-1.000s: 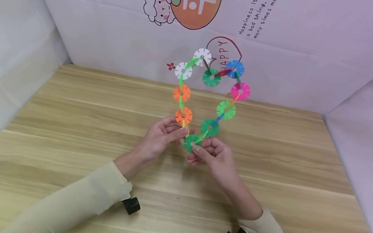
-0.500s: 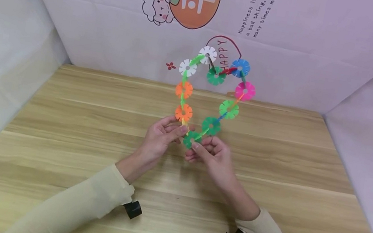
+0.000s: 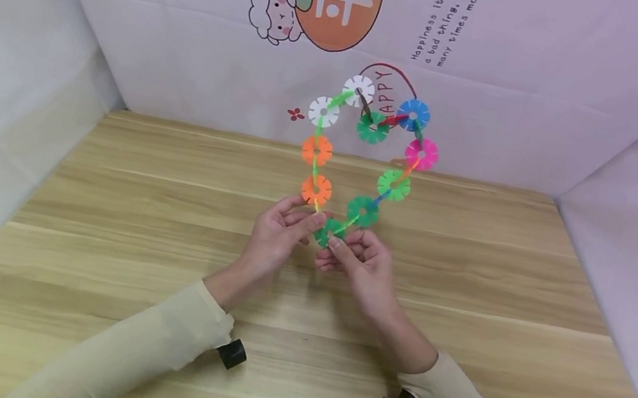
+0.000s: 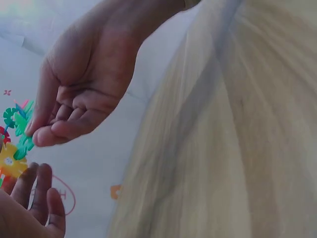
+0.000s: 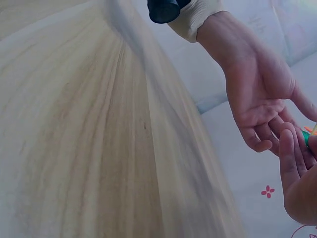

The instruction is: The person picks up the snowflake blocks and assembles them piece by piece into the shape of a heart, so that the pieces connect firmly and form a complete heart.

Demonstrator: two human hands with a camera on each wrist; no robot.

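Note:
A heart-shaped loop (image 3: 308,150) of slotted plastic snowflake discs is held up above the table in the head view. White discs (image 3: 353,84), a blue disc and a pink disc (image 3: 426,157) form its upper part. My left hand (image 3: 276,234) pinches the yellow disc (image 4: 10,161) near the loop's bottom left; that disc shows mainly in the left wrist view. My right hand (image 3: 371,265) pinches the dark green disc (image 3: 322,234) at the bottom point between thumb and fingers. In the right wrist view the hands hide most of the loop.
A wood-grain table (image 3: 287,378) lies under both hands. White cloth walls (image 3: 500,117) with printed drawings and lettering stand at the back and both sides. Black wrist cameras (image 3: 232,354) hang under both sleeves.
Both hands have lifted the loop slightly, and its top has shifted a little to the right. The grip on the two lower discs looks the same.

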